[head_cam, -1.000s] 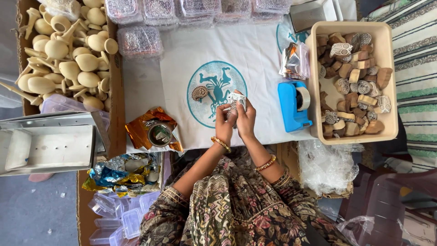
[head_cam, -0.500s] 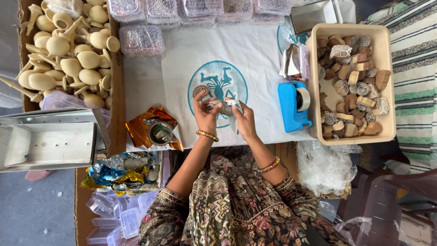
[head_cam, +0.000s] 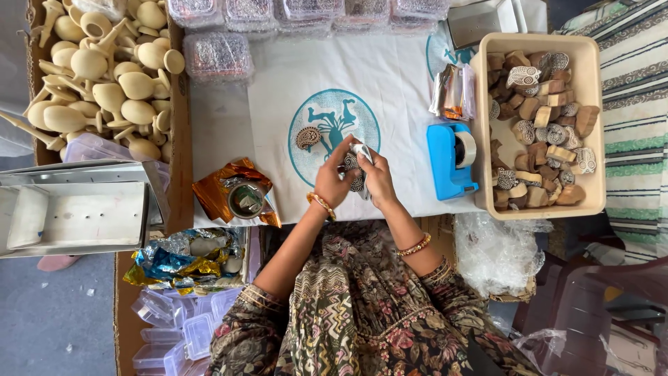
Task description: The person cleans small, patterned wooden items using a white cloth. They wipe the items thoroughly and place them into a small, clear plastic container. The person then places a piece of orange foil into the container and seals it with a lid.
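White cloth printed with a teal round emblem covered the counter in the head view.

Head view: both hands met over the emblem's right edge. The left hand and right hand each had a closed grip on the same small bundle, a carved wooden block partly covered by a clear wrapper; the fingers hid most of it. One bare carved stamp lay on the cloth just left of the hands. A blue tape dispenser stood near the right hand, touching the beige tray, which was full of unwrapped carved blocks. A box of pale wooden spoons sat well to the left.

Judged from this layout, the wrapping of the held block was under way and unsealed, and most blocks remained unwrapped.
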